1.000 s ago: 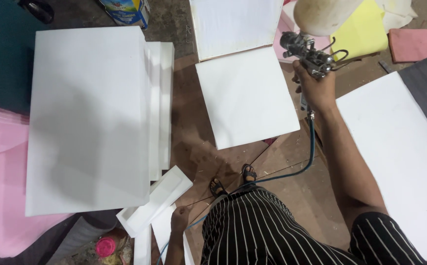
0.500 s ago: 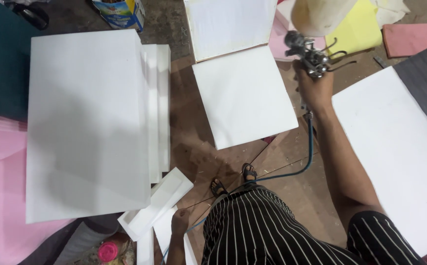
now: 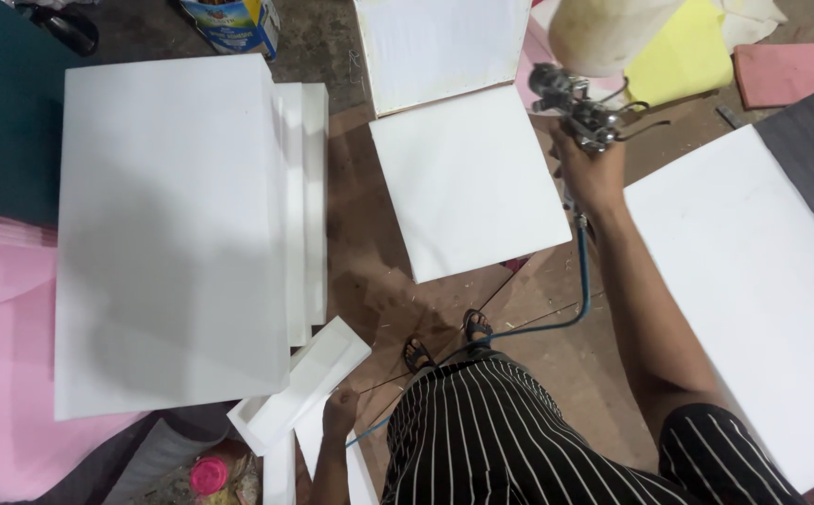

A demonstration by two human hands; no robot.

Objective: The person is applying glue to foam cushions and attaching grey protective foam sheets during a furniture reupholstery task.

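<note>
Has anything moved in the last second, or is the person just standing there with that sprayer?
Hardly anything. The right hand keeps its hold on the spray gun at the right edge of the square white panel, drifting only slightly, much as the view itself shifts. The left hand stays low beside the small white tray piece. The panels and blue hose lie as before.

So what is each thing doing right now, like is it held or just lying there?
Spray gun: held up in the right hand, cup on top.
Blue hose: hanging from the gun, trailing across the floor.
Square white panel: lying flat on the floor.
Large white board: lying flat.
Small white tray piece: touched by the left hand.
</note>
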